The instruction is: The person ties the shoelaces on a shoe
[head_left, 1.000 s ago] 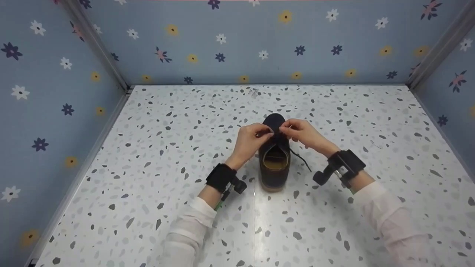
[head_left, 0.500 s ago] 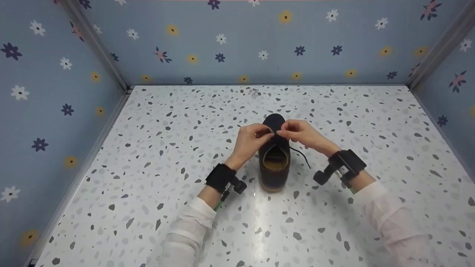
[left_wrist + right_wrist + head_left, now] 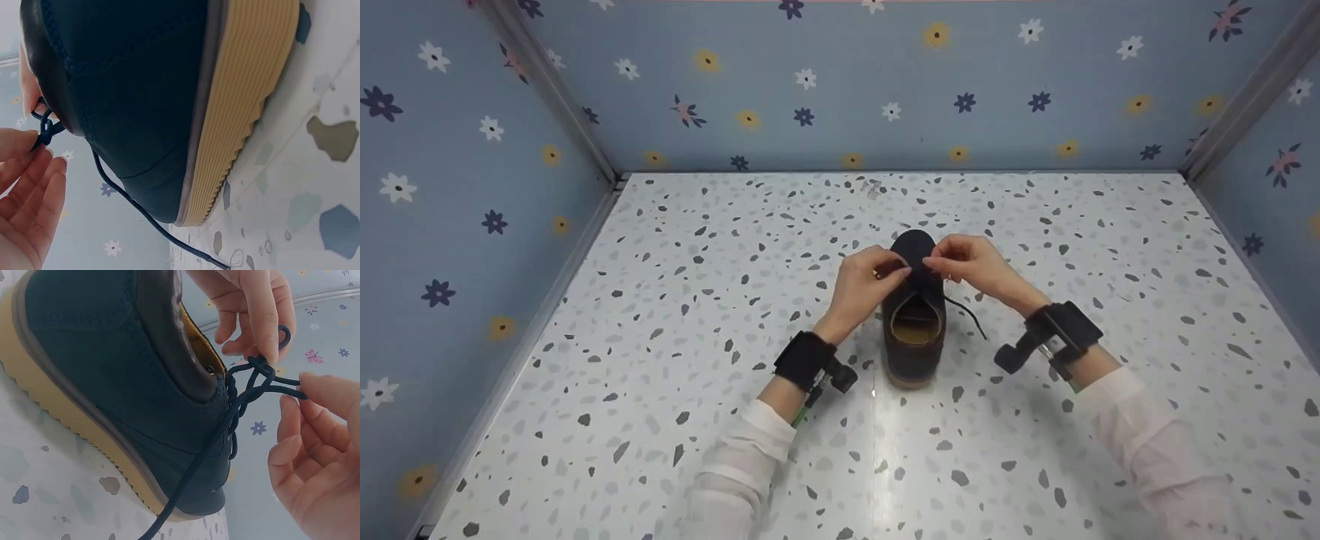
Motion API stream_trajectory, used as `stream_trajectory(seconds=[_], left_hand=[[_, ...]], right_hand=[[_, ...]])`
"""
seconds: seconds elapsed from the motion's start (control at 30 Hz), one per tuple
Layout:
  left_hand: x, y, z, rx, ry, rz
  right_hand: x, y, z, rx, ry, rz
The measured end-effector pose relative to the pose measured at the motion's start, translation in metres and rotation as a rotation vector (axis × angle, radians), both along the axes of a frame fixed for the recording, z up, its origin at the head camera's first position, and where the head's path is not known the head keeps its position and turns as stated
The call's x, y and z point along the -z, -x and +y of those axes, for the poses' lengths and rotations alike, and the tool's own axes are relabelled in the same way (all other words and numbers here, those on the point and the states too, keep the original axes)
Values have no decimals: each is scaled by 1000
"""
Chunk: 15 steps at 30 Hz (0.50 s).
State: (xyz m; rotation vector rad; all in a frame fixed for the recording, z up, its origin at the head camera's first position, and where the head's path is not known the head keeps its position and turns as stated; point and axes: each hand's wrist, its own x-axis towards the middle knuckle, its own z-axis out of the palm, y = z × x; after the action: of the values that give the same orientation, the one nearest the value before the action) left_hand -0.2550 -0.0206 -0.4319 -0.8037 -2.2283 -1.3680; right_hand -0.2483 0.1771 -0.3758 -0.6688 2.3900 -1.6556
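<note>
A dark blue lace-up shoe (image 3: pixel 913 367) with a ribbed tan sole stands upright on the speckled surface, toe away from me. My left hand (image 3: pixel 864 286) pinches the shoelace at its knot over the tongue, thumb against fingers. From the other side my right hand (image 3: pixel 981 268) pinches a doubled stretch of shoelace (image 3: pixel 284 388) between thumb and forefinger, drawn out from the knot. A small loop sticks up past the left fingertips in the right wrist view. One loose lace end (image 3: pixel 135 203) trails down the shoe's right side to the surface.
The white speckled tabletop (image 3: pixel 720 315) lies under the shoe. Blue flowered panels (image 3: pixel 840 90) enclose it at the back and both sides. A black strap with a camera (image 3: pixel 808 360) is on each wrist.
My right hand first moved in toward the left fingertips, then drew slightly back and up. The loose lace end shifted a little. The left hand and shoe stay nearly still.
</note>
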Motion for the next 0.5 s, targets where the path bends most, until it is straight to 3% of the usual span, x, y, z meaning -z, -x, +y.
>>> stream_trajectory(seconds=[0.5], left_hand=[[0,-1,-4,-26,17,15]], right_hand=[[0,0,1,8,-11,49]])
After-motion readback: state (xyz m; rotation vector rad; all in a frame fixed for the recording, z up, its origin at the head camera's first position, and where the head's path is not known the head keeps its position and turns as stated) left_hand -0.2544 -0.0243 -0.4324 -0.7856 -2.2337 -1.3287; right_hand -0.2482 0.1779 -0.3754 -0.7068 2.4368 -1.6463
